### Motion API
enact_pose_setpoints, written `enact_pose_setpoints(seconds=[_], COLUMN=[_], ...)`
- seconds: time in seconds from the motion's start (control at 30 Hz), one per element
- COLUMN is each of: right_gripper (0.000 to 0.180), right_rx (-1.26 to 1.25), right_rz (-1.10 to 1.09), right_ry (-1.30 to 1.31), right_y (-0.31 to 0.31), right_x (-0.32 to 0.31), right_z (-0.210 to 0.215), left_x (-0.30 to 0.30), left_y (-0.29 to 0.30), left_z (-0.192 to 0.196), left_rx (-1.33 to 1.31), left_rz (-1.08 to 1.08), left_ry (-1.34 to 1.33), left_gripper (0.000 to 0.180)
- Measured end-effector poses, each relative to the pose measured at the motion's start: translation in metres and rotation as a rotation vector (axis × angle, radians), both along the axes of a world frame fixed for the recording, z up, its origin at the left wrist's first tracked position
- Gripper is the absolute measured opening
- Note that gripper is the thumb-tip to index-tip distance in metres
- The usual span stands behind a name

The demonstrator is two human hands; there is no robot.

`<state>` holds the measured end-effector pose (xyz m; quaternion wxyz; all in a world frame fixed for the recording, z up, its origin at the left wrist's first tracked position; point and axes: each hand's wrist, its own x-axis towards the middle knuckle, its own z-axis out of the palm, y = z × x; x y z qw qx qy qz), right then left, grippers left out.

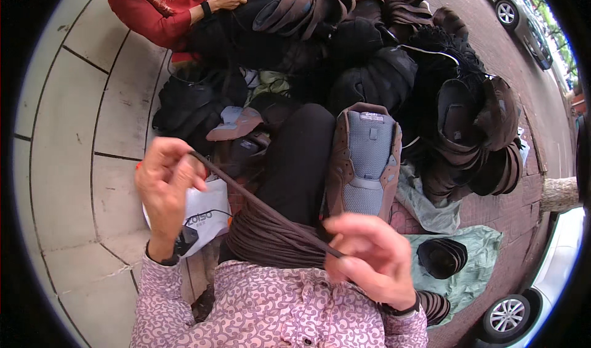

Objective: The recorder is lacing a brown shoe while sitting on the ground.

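Brown shoelace (258, 206): soft, light, limp; running ten to four o'clock above the lace bundle (271, 243). Left hand (166, 182) and right hand (369, 255) are pinching its ends closed; brown shoe upper (364, 163) is lying at twelve.

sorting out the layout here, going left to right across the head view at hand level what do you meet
left hand pinching a brown lace → white bag → bundle of brown laces → right hand → green cloth → car wheel
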<state>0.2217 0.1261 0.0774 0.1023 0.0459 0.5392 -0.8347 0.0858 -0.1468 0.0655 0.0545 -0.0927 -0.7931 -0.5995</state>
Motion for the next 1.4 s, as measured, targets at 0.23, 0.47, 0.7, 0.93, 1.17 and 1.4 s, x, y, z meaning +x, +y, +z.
enact_pose_setpoints(seconds=[0.23, 0.47, 0.7, 0.93, 1.17, 1.4], right_gripper=[0.02, 0.017, 0.053, 0.049, 0.015, 0.015], right_rx=[-0.497, -0.748, -0.636, -0.522, 0.768, 0.585], right_rz=[-0.224, -0.676, -0.827, -0.92, -0.932, -0.422], right_ry=[0.491, 0.576, 0.752, 0.751, 0.071, -0.021], right_y=[0.053, 0.1, 0.142, 0.206, 0.15, 0.061], right_x=[0.033, 0.059, 0.086, 0.128, 0.074, -0.009], right_z=[0.022, 0.034, 0.04, 0.04, 0.006, -0.046], left_x=[-0.064, -0.061, -0.055, -0.054, -0.045, 0.001], left_y=[-0.079, -0.094, -0.113, -0.131, -0.052, 0.123], left_z=[-0.09, -0.157, -0.19, -0.197, -0.119, -0.052], left_rx=[0.109, -0.019, -0.488, -0.863, -0.847, -0.132], left_rz=[0.239, 0.246, 0.116, 0.097, -0.311, -0.54], left_ry=[-0.136, -0.351, -0.384, -0.359, 0.07, 0.031], left_gripper=[0.007, 0.01, 0.01, 0.01, 0.02, 0.028])
